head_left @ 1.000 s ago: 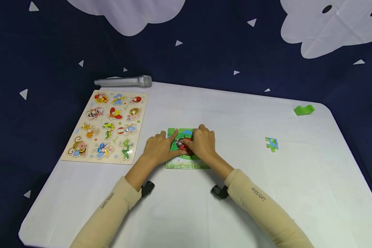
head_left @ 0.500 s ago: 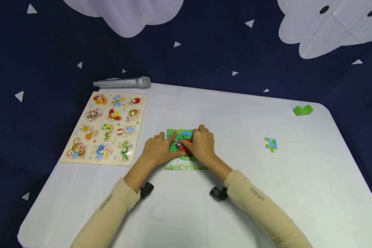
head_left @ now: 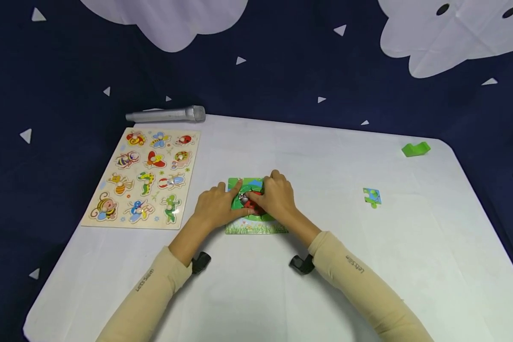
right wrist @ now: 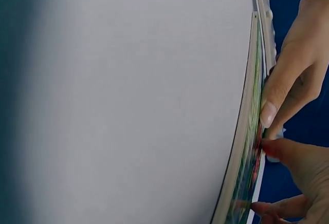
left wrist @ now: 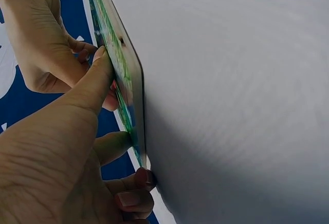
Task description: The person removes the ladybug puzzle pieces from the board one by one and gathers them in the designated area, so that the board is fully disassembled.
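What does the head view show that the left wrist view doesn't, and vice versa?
Head only: silver microphone, pale rectangular board with colourful insect shapes, loose blue-green jigsaw piece.

Left wrist only: the pale side edge of the square green ladybird puzzle.

Both: that puzzle's printed face, left hand, right hand, white table, dark-blue patterned backdrop.

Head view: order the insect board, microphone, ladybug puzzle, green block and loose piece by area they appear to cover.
1. Insect board
2. Ladybug puzzle, partly covered
3. Microphone
4. Green block and loose piece: too alike to rank
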{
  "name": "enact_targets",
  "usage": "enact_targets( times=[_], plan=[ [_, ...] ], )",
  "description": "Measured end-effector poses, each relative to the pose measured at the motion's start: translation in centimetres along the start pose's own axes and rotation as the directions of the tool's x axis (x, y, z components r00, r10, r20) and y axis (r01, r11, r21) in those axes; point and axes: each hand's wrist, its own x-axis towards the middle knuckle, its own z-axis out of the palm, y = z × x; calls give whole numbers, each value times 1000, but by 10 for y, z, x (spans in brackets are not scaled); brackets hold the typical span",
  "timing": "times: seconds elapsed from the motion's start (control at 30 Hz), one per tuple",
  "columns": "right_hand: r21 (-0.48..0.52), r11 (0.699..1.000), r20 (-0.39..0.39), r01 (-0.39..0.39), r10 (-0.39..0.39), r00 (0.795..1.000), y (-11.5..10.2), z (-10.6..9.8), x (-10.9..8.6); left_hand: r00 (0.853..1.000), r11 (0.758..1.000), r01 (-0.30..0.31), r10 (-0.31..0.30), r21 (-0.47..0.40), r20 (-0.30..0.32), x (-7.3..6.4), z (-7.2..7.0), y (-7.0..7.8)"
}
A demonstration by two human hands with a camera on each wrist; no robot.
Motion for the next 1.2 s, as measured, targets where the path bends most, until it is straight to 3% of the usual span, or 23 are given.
enact_targets(
  times=[0.17,0.37,0.63,0.83,1.2],
  plan=[
    [28,1000,-16,2,-2,1000,3,0,4,1000,1000,-1,1,-7,3,-1,0,0],
    [128,990,30,-53,49,998,9,-6,4,1000,1000,-12,12,-2,8,0,1,2],
    [135,985,21,-108,106,994,27,-25,-3,1000,1000,-1,2,-13,19,1,2,0],
    [118,977,3,-175,176,984,57,-45,-16,1000,999,14,-14,-34,10,0,0,-2],
    [45,980,-42,-193,195,980,130,-71,-47,1000,999,11,-11,-42,9,0,1,-1]
  ],
)
